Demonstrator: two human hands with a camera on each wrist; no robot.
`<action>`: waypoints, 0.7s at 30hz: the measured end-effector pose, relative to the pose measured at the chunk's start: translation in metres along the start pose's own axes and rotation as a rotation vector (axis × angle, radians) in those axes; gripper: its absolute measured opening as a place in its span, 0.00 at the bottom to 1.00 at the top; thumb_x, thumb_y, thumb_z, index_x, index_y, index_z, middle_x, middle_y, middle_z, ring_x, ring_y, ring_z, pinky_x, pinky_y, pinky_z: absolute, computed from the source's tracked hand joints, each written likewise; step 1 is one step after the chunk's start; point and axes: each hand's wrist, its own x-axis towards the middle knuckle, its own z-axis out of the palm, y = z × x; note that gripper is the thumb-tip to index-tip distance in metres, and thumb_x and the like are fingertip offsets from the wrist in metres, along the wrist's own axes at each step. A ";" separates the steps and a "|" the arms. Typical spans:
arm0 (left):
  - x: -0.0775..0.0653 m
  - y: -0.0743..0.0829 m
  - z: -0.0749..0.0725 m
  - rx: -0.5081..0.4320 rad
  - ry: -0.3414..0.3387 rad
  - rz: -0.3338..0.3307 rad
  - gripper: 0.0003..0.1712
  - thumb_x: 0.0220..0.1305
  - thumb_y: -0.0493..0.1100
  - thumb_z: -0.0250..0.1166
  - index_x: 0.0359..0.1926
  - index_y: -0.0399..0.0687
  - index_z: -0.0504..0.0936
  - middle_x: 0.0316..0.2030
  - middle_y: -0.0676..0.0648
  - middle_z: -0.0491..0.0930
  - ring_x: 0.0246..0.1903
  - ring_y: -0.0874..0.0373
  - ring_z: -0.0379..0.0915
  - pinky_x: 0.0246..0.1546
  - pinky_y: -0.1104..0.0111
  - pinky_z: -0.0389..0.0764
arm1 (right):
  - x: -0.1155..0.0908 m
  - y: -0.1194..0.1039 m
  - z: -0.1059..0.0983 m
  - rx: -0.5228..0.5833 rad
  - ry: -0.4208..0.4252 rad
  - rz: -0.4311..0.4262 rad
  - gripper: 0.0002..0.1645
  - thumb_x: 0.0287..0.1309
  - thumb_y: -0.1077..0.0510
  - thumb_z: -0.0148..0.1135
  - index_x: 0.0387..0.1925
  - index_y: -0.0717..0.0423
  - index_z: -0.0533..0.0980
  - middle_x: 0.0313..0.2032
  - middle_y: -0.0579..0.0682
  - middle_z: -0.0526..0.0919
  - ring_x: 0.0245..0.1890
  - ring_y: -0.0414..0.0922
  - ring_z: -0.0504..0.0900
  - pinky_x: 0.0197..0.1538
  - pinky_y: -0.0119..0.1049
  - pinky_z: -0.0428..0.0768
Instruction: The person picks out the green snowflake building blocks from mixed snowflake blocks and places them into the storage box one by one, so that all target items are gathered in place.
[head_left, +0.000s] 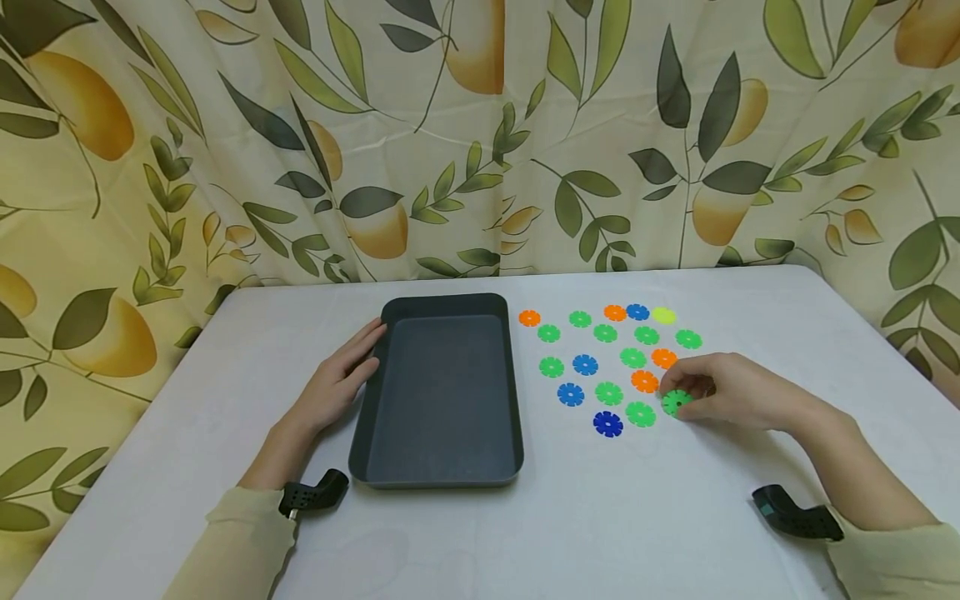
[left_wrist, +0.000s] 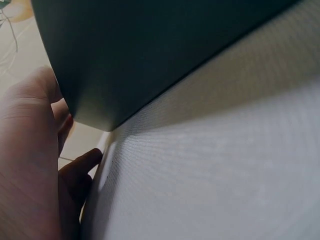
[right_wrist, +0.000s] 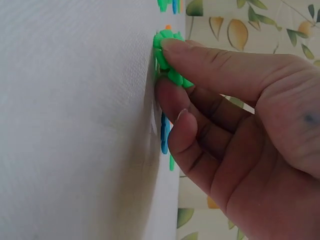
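Observation:
My right hand (head_left: 738,393) pinches a green notched plastic disc (head_left: 677,403) between thumb and fingers, at the right side of a spread of similar discs. In the right wrist view the green disc (right_wrist: 167,55) is tilted up off the white cloth, with the thumb over its face. My left hand (head_left: 337,379) touches the left rim of a dark grey rectangular tray (head_left: 442,392), its fingers fairly straight along the edge. The left wrist view shows the tray's outer wall (left_wrist: 150,50) close by the left hand (left_wrist: 30,150). Bare tray bottom shows in the head view.
Flat discs lie right of the tray: several green ones (head_left: 609,393), orange ones (head_left: 644,382), blue ones (head_left: 571,394), a dark blue one (head_left: 608,424) and a yellow-green one (head_left: 663,315). The white-covered table (head_left: 600,533) ends at a leaf-and-fruit patterned curtain (head_left: 450,192).

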 end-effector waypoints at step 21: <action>-0.001 -0.004 0.000 -0.021 -0.012 0.033 0.33 0.75 0.40 0.58 0.77 0.49 0.62 0.78 0.51 0.52 0.76 0.55 0.46 0.72 0.53 0.57 | 0.006 -0.013 -0.008 0.240 0.000 0.014 0.16 0.64 0.57 0.67 0.51 0.60 0.81 0.44 0.49 0.83 0.40 0.45 0.77 0.41 0.32 0.78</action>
